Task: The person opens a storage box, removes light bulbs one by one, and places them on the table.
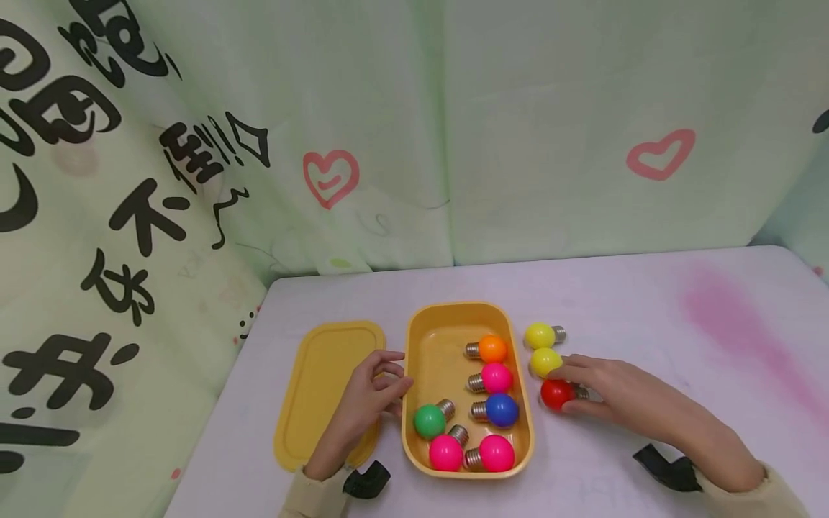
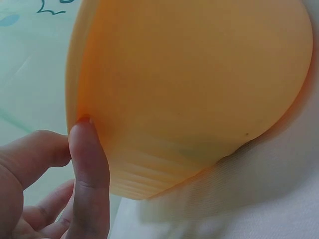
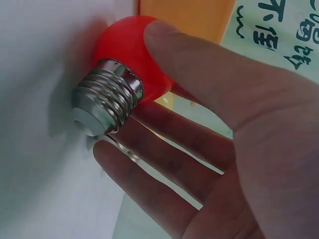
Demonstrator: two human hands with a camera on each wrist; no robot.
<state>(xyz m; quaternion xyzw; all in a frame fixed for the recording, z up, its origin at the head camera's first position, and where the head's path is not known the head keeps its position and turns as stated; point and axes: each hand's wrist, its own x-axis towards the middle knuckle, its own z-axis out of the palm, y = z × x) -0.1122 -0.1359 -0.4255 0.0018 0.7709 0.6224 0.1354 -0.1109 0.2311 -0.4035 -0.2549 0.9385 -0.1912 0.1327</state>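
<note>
1. While the right-hand grip [image 1: 599,385] pinches the red bulb [image 1: 553,395], its thumb lies on the near side and its fingers reach to the far side, spread about as wide as the globe. The metal base sticks out under the palm toward three o'clock, unheld.
2. From where I stand, I'd judge that bulb light and hard, smooth enough to slip or roll, and breakable if its shell is glass. The widest part of the globe seems the best hold; the ribbed base would give more bite.
3. It sits just outside the yellow tray [image 1: 440,331], at three o'clock; whether it rests on the counter [image 1: 609,309] or is slightly raised, I can't tell.
4. Toward twelve from it come a nearer yellow bulb [image 1: 544,360], overlapped by the fingers, touching or not I can't say, and a farther yellow bulb [image 1: 538,335].
5. At the tray's nine o'clock rim, the left-hand grip [image 1: 364,394] lightly pinches the edge with thumb and finger. That wall looks thin and a little flexible.
6. Inside lie an orange bulb [image 1: 493,349], a blue bulb [image 1: 501,410], a green bulb [image 1: 429,422] and three pink bulbs [image 1: 496,452].
7. Beyond the left wrist, toward nine, lies a flat yellow lid [image 1: 317,388].
</note>
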